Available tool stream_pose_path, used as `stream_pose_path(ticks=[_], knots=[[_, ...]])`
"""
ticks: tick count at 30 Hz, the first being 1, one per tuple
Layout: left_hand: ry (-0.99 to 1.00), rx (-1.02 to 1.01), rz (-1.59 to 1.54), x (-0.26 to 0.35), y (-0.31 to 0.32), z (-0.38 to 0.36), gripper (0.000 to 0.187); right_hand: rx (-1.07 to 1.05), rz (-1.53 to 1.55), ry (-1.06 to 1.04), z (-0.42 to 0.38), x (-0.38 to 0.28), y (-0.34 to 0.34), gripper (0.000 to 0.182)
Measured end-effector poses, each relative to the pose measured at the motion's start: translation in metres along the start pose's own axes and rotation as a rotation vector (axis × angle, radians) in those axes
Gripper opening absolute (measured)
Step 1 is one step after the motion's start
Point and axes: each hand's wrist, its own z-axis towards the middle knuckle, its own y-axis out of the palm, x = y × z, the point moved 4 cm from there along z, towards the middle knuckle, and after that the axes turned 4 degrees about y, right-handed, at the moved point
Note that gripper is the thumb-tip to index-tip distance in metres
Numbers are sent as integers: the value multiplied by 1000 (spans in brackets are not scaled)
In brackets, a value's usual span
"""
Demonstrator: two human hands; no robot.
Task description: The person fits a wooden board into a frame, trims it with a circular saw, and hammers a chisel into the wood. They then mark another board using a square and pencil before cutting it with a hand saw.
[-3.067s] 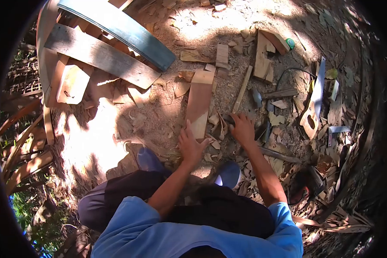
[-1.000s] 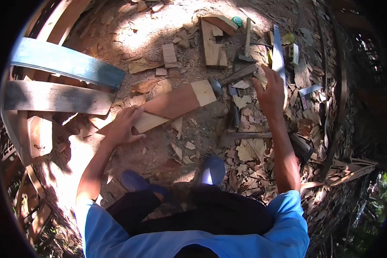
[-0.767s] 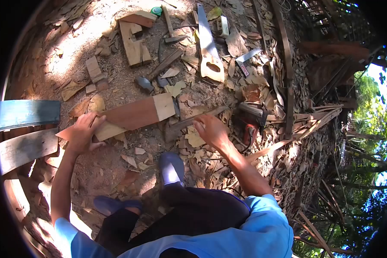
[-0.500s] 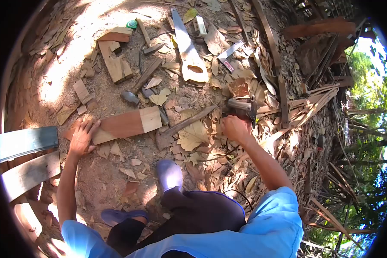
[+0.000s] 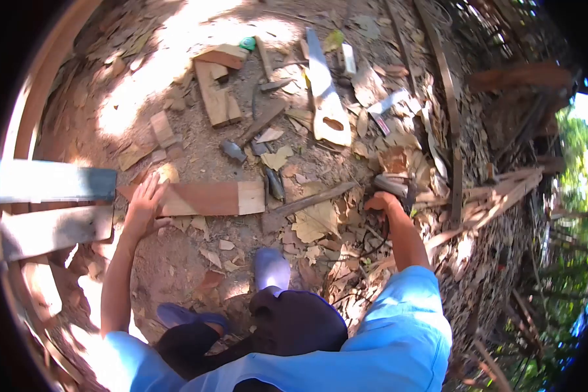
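My left hand [image 5: 145,208] lies flat with spread fingers on the left part of a reddish-brown plank [image 5: 206,198], which has a paler right end. The plank rests on the ground, its left end beside a grey-painted board [image 5: 55,181]. On the right, the fingers of my right hand [image 5: 387,202] are curled against a grey-and-black power tool [image 5: 393,184]; its exact kind and most of my grip are hidden. Between the hands lie a wooden stick [image 5: 317,199] and a dark-handled tool [image 5: 276,185].
A handsaw [image 5: 332,124], a hammer [image 5: 234,151], a try square [image 5: 387,104], a green tape measure [image 5: 247,44] and wood blocks [image 5: 214,98] lie beyond the plank. Dry leaves cover much of the ground. Long wood strips [image 5: 496,196] lie at right.
The camera view has shifted, so the ground objects appear farther right and slightly lower. My right hand sits closer against the power tool. My left hand stays on the plank.
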Motion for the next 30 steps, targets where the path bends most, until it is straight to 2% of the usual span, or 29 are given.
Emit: stream_pose_path(ticks=[2, 3, 5, 6, 8, 10, 12, 14, 15, 17, 18, 20, 21, 22, 24, 26, 27, 28, 30], knots=[[-88, 63, -75, -16, -7, -23, 104, 52, -84, 11, -33, -15, -5, 45], [-96, 107, -77, -27, -8, -37, 98, 100, -245, -35, -46, -19, -10, 46], [-165, 183, -44, -57, -8, -66, 82, 211, -398, -249, -43, -6, -23, 53], [-219, 195, -11, -70, -6, -79, 73, 272, -265, -275, -116, -28, -30, 55], [-267, 296, -6, -93, -7, -93, 60, 287, -184, -322, -189, -46, -34, 47], [-329, 358, -148, -99, -20, -83, 52, 285, -58, -313, -262, -65, -32, 39], [-397, 503, -166, -92, -22, -62, 50, 189, 141, -459, -356, -107, -19, 41], [-442, 457, -204, -68, -31, -36, 50, 221, 182, -593, -400, -139, -12, 40], [-371, 433, -225, -58, -32, -25, 50, 235, 199, -643, -419, -160, -6, 42], [-245, 387, -231, -42, -26, -6, 50, 184, 175, -779, -421, -201, 8, 49], [-195, 439, -197, -35, -22, -3, 49, 208, 127, -866, -414, -227, 17, 55], [-238, 432, -271, -26, -30, -5, 48, 425, -141, -1157, -408, -285, 37, 69], [-281, 497, -330, -29, -33, -10, 48, 406, -162, -1203, -403, -311, 49, 70], [-323, 557, -387, -34, -33, -15, 48, 518, -293, -1250, -390, -334, 60, 69], [-407, 609, -587, -36, -48, -31, 47, 666, -498, -1167, -390, -369, 86, 67], [-450, 755, -765, -44, -53, -45, 43, 857, -545, -1419, -373, -381, 109, 71], [-410, 811, -682, -47, -50, -48, 43, 954, -560, -1542, -369, -383, 121, 73], [-366, 862, -601, -46, -45, -49, 43, 885, -600, -1495, -369, -381, 135, 78], [-345, 921, -699, -51, -42, -44, 46, 1009, -584, -1703, -370, -374, 148, 84]])
